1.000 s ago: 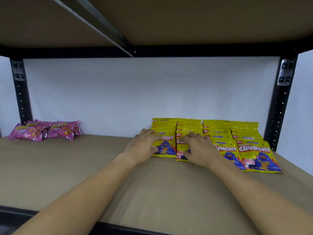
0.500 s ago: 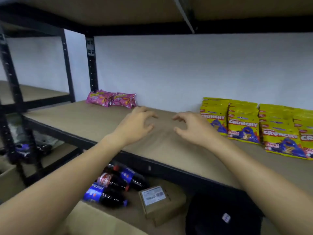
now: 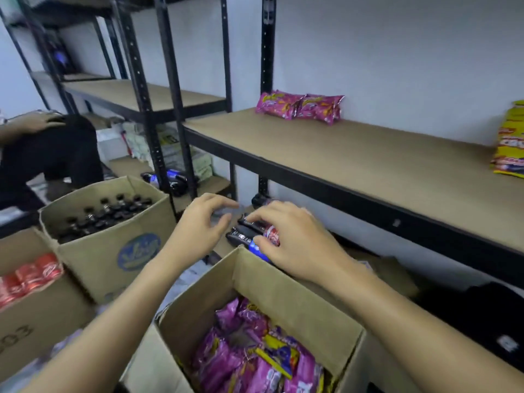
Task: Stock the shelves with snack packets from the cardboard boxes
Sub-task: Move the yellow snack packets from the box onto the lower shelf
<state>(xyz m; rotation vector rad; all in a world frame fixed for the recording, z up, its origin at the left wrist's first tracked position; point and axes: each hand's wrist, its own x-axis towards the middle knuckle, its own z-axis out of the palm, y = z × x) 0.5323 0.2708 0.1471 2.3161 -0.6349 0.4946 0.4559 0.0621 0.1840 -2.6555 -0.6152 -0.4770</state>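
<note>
Both hands are out over the open brown cardboard box (image 3: 297,304) of pink foil snack packets (image 3: 249,361), and neither holds anything. The left hand (image 3: 198,231) hangs with fingers loosely curled and the thumb apart from them; the right hand (image 3: 297,245) is spread palm-down, fingers relaxed, above the far rim of the box.

The packets lie loose and jumbled in the box, with a yellow-and-blue one (image 3: 279,355) mixed in among the pink. Up on the tan board shelf with the black metal frame (image 3: 354,157), two pink packets (image 3: 300,107) lie against the white wall, and a stack of yellow crunchy-snack packets (image 3: 510,146) sits at the far right, well apart from them.

Now the risks. Slick foil, loose heap: a big grab could shed packets over the rim onto the floor. A blind grab could also bring up that yellow-and-blue stray, and it lands in the pink row if nobody sorts it.

Watch the right hand too. Just beyond its fingertips lie dark plastic soft-drink bottles (image 3: 249,234) on the lower level, and a careless sweep could set them rolling.

To the left stand another cardboard box of dark capped bottles (image 3: 105,214) and a box of red cans (image 3: 31,273), close by. A swinging elbow could knock them.
</note>
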